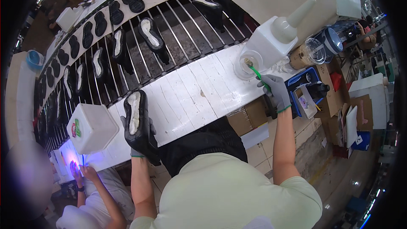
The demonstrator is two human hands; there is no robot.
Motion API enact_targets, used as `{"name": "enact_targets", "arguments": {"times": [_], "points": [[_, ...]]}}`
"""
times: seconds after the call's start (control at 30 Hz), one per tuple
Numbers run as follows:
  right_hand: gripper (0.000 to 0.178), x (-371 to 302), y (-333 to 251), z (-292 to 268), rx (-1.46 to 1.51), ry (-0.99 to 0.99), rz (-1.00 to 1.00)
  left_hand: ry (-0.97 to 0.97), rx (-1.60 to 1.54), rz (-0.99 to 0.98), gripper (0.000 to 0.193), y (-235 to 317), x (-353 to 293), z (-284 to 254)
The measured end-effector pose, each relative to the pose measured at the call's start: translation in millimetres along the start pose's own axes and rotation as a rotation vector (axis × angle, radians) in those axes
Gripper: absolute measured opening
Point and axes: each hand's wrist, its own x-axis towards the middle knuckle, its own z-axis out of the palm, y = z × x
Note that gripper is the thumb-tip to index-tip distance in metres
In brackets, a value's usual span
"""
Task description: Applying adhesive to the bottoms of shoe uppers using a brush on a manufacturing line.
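My left hand (pixel 137 150), in a grey glove, is closed round a black shoe upper (pixel 149 142). Its underside, with a whitish filled strip, faces up above the table's near edge. A green-handled brush (pixel 259 76) is gripped in my gloved right hand (pixel 276 91). The brush's tip dips into a small clear cup (pixel 246 71) on the white table (pixel 201 91). Right behind that cup stands a white bottle (pixel 271 38) with a long nozzle.
Beyond the table a roller rack (pixel 174 21) carries several black shoe uppers; loose black soles (pixel 101 23) line its far ledge. A white container (pixel 91 129) stands to my left, where a co-worker's hands (pixel 82 171) are. To my right are a drink cup (pixel 303 55) and a blue basket (pixel 299 80).
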Motion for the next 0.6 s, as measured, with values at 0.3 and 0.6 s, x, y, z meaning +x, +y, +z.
{"name": "enact_targets", "arguments": {"times": [0.3,0.6], "points": [[0.023,-42,-72,74,0.085,-0.350,-0.260,0.020,0.051,-0.021,0.062,-7,0,40],[0.026,-96,-123,114,-0.308,-0.626,-0.636,-0.141,0.259,-0.026,0.062,11,-4,120]]}}
